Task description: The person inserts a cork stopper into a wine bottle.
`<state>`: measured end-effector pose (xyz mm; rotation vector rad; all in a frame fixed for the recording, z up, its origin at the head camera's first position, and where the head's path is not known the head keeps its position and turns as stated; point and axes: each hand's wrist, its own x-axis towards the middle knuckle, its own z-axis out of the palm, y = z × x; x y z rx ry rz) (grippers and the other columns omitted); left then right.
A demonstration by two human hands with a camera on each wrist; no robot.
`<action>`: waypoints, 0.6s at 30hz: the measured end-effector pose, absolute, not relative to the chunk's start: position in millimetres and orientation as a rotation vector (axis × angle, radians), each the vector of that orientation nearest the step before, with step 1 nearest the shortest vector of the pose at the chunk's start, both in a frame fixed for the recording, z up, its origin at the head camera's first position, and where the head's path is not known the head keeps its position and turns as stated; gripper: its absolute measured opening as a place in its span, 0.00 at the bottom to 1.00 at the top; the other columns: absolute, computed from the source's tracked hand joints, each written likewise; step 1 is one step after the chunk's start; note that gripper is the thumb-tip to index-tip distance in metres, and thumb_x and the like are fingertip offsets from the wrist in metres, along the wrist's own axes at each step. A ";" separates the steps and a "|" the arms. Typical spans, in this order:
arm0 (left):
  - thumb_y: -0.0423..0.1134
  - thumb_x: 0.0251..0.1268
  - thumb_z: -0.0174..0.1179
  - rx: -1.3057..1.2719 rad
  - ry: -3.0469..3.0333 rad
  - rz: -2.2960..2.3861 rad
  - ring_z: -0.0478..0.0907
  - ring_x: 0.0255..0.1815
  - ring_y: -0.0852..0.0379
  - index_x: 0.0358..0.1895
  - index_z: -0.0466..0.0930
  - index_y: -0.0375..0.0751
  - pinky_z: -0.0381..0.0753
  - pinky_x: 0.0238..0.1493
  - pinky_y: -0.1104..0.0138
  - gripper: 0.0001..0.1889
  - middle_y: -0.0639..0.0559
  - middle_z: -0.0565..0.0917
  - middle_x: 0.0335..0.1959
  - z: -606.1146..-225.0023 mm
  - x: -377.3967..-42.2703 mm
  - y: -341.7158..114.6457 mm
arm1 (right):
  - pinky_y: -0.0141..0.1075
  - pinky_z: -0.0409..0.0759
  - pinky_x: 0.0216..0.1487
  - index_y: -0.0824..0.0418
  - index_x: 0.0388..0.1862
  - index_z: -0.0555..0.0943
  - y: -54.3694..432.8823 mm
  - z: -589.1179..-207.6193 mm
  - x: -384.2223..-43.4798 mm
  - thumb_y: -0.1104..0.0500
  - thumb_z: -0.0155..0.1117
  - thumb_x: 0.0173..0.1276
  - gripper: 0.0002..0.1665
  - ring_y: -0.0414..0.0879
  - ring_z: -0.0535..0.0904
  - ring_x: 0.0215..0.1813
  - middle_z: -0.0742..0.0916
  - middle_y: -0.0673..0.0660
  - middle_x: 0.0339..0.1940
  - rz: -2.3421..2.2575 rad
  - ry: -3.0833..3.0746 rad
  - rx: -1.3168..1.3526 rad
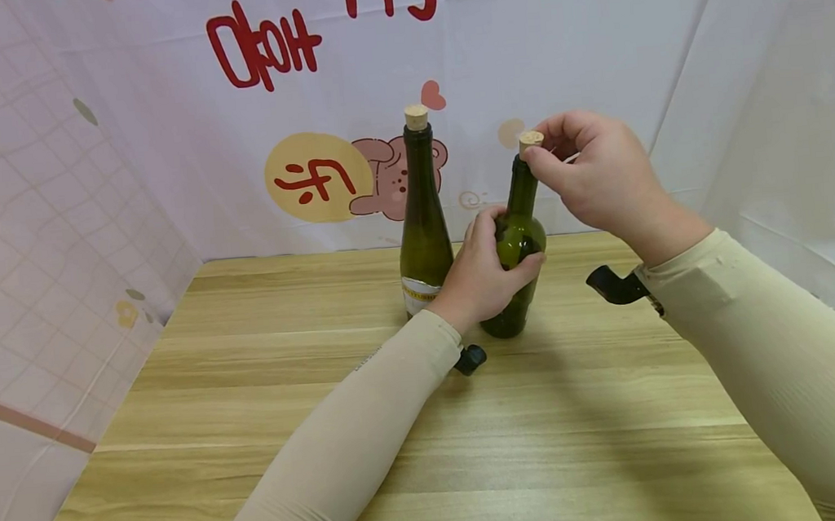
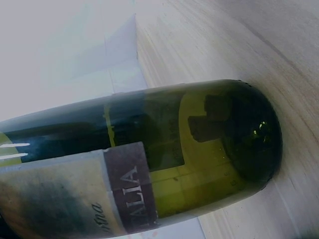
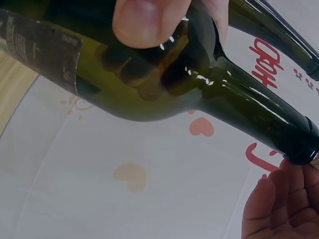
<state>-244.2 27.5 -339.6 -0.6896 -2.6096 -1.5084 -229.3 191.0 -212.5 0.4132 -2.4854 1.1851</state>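
Observation:
A green wine bottle stands on the wooden table, its base close to the wood in the left wrist view. My left hand grips it round the shoulder, with the thumb in front. At its mouth, my right hand pinches a pale cork between thumb and fingers. The cork sits upright over the neck. In the right wrist view the right fingers are right at the bottle's rim. Dark blocky shapes show through the glass near the base, beside a partly peeled-looking label.
A taller green bottle with a cork in its mouth stands just left, partly behind my left hand. The wooden table ends at a white printed cloth behind. A black camera mount juts from my right wrist.

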 end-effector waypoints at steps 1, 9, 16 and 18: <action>0.57 0.73 0.65 -0.688 -2.610 -1.506 0.75 0.61 0.57 0.79 0.53 0.53 0.80 0.65 0.58 0.40 0.52 0.69 0.67 -339.8 -244.4 27.5 | 0.27 0.76 0.37 0.60 0.51 0.86 190.8 -212.7 -229.5 0.49 0.63 0.76 0.17 0.36 0.82 0.38 0.85 0.37 0.35 1.187 -2.485 0.414; 0.57 0.73 0.65 -0.688 -2.608 -1.508 0.75 0.61 0.57 0.79 0.53 0.52 0.79 0.66 0.58 0.40 0.52 0.69 0.67 -340.5 -245.0 27.4 | 0.27 0.76 0.38 0.60 0.50 0.86 190.2 -213.4 -230.7 0.50 0.63 0.76 0.16 0.36 0.82 0.38 0.85 0.37 0.35 1.189 -2.486 0.409; 0.57 0.73 0.64 -0.690 -2.610 -1.499 0.75 0.62 0.57 0.79 0.52 0.52 0.79 0.66 0.58 0.41 0.52 0.68 0.67 -340.5 -245.2 27.3 | 0.27 0.76 0.39 0.59 0.50 0.87 190.0 -213.4 -231.2 0.49 0.63 0.75 0.16 0.36 0.83 0.38 0.85 0.38 0.35 1.191 -2.491 0.405; 0.57 0.73 0.64 -0.691 -2.609 -1.501 0.75 0.62 0.57 0.79 0.52 0.52 0.79 0.66 0.58 0.41 0.52 0.68 0.67 -340.4 -245.1 27.2 | 0.27 0.76 0.38 0.60 0.50 0.87 190.0 -213.8 -231.5 0.49 0.63 0.75 0.16 0.36 0.83 0.38 0.85 0.37 0.34 1.189 -2.487 0.410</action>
